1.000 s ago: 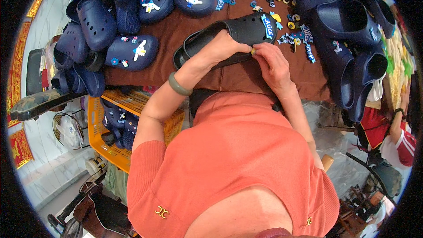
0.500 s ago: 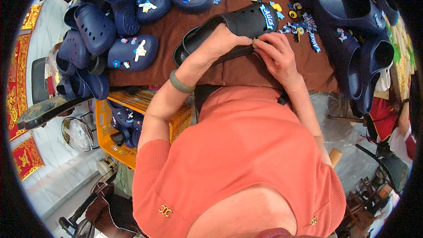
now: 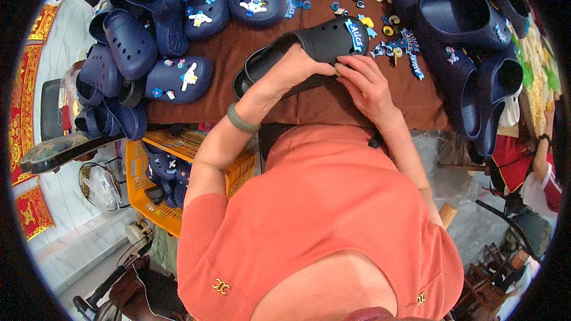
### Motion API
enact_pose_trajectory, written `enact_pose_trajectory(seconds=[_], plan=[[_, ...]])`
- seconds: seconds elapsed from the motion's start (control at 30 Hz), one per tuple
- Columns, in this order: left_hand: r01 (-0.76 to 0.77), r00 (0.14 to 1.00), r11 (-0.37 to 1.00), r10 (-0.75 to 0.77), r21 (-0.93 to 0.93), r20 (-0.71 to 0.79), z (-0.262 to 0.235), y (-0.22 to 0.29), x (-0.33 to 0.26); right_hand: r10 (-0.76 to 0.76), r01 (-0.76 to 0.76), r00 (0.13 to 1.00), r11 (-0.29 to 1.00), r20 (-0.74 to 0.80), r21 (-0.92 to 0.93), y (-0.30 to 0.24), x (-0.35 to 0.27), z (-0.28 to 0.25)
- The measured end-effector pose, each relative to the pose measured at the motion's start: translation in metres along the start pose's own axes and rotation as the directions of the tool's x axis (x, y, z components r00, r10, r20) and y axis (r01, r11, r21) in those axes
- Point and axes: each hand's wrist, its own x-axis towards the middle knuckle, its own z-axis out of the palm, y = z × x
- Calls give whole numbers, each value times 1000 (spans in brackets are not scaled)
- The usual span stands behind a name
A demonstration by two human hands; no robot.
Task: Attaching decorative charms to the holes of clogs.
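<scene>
A black clog point(image 3: 318, 40) lies on the brown cloth in front of me, its toe pointing right and away. A blue banner-shaped charm point(image 3: 356, 35) sits on its toe. My left hand point(image 3: 295, 68) grips the clog's near side, thumb stretched along the upper. Beside that thumb tip, my right hand point(image 3: 366, 83) has its thumb and fingers pinched together at the clog's near edge. Whatever is between those fingertips is too small to make out. Loose charms point(image 3: 392, 47) in blue, yellow and white are scattered just beyond my right hand.
Navy clogs are piled at the left point(image 3: 128, 44) and right point(image 3: 461, 15) of the brown cloth point(image 3: 232, 53). An orange crate point(image 3: 157, 211) holding more clogs stands below the table's left side. Another person's arm point(image 3: 542, 154) shows at the far right.
The view has shifted slightly. Both hands stay at the clog's near side, and the right fingers have closed in a little around the same spot.
</scene>
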Motion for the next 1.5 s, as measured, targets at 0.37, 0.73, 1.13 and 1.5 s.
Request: enact_pose_trajectory(seconds=[0.37,0.73,1.13,1.5], plan=[[137,991,983,-136,-122,14,11,-4,-14,-29,30,992,1000,123,-8,-7,-2,-22],[103,994,988,-99,-114,43,10,-6,-14,74,-76,996,997,-50,-23,-16,-4,-8],[128,992,987,-125,-94,30,11,-4,-15,79,-79,997,997,-14,-5,-20,3,-10],[83,996,995,-82,-56,34,12,0,-14,235,-249,967,953,-99,-174,-32,1,-5]])
